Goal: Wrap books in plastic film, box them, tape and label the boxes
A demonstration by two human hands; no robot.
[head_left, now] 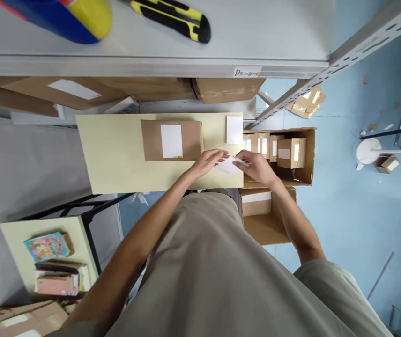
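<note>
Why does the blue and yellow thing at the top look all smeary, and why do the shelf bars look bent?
Head view: the blue and yellow roll sits very close to the lens, so it blurs; the wide lens bends and tilts the shelf rail toward the edges; light is soft and even, no glare; the hands and white label stay fairly sharp.

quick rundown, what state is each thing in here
left hand: fingers on the white label
right hand: pinching the white label
white label: held between both hands, above the table edge
brown parcel: closed, flat on the table, labelled
open carton: open, small boxes inside
utility knife: lying on the shelf
</note>
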